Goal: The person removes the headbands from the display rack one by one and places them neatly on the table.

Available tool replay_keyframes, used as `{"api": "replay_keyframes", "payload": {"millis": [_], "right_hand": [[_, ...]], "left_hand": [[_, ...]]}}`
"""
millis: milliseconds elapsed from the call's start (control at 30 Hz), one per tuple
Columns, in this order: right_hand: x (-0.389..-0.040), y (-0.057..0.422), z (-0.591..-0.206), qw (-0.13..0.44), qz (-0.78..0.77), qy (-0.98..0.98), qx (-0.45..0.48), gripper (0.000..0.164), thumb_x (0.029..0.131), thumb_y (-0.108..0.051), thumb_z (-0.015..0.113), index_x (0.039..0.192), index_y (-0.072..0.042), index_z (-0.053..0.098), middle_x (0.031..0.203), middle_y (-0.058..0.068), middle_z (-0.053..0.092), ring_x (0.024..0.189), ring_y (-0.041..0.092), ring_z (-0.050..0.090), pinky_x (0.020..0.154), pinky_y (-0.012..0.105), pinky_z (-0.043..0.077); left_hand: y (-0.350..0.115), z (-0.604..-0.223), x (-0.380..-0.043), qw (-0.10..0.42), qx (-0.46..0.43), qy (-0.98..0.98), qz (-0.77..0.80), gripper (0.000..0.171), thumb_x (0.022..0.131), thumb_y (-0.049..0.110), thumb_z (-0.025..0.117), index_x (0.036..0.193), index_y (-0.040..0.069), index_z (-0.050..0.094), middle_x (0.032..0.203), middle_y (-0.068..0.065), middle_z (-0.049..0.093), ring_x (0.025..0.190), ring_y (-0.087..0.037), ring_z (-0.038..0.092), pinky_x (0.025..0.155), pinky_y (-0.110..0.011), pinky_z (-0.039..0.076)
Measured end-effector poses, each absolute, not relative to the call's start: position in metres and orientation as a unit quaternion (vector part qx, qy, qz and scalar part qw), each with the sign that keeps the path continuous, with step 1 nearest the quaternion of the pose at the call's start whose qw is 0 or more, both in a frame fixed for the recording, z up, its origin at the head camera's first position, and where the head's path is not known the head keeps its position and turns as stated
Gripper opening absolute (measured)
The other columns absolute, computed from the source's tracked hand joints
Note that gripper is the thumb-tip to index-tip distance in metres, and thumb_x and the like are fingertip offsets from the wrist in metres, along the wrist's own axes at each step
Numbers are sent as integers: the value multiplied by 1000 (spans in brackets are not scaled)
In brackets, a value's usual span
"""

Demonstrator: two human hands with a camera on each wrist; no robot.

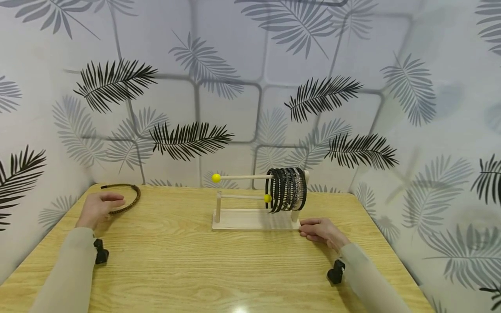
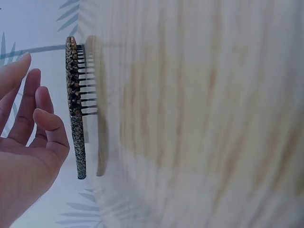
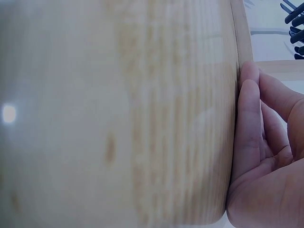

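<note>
A brown, textured headband (image 1: 135,202) with inner teeth lies at the far left of the table. My left hand (image 1: 98,208) is beside it, fingers loosely bent; in the left wrist view a gap shows between this hand (image 2: 33,137) and the headband (image 2: 75,104). A pale wooden headband stand (image 1: 242,221) stands at the back centre, with yellow balls on its two rods. Several black and grey headbands (image 1: 287,190) hang at the right of the stand. My right hand (image 1: 322,232) pinches the front right corner of the stand's base with its fingertips.
The wood-grain table (image 1: 176,269) runs back to a leaf-patterned backdrop (image 1: 235,108), which also rises along both sides. The stand's upper rod (image 1: 244,177) points left and ends in a yellow ball (image 1: 216,178).
</note>
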State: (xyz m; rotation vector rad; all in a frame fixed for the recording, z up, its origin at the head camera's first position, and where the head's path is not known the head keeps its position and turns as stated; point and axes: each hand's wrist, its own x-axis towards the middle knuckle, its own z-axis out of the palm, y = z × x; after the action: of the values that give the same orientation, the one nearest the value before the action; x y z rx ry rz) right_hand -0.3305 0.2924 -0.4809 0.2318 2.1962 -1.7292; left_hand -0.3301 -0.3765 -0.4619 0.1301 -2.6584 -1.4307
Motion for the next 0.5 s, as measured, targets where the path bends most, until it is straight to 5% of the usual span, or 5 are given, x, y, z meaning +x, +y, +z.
{"api": "replay_keyframes", "payload": {"millis": [100, 267, 500], "right_hand": [[-330, 292, -480, 168, -609, 771, 81, 47, 93, -9, 67, 137, 3, 54, 98, 3, 75, 80, 7, 71, 68, 19, 57], [-330, 292, -479, 170, -607, 772, 80, 47, 93, -8, 66, 137, 4, 54, 97, 3, 75, 79, 6, 71, 67, 19, 57], [-330, 293, -479, 171, -609, 770, 79, 49, 93, -9, 68, 137, 4, 53, 96, 3, 75, 78, 6, 70, 67, 19, 57]], "left_hand": [[-371, -462, -327, 59, 38, -878, -474, 48, 96, 29, 66, 127, -7, 60, 124, -16, 63, 119, -41, 50, 99, -57, 41], [-360, -464, -323, 65, 36, -874, -481, 46, 97, 29, 63, 127, -6, 60, 132, -25, 55, 120, -40, 49, 98, -54, 43], [-347, -454, -323, 94, 31, -863, -496, 49, 98, 34, 62, 129, -3, 60, 103, 20, 60, 96, 3, 50, 82, -26, 48]]}}
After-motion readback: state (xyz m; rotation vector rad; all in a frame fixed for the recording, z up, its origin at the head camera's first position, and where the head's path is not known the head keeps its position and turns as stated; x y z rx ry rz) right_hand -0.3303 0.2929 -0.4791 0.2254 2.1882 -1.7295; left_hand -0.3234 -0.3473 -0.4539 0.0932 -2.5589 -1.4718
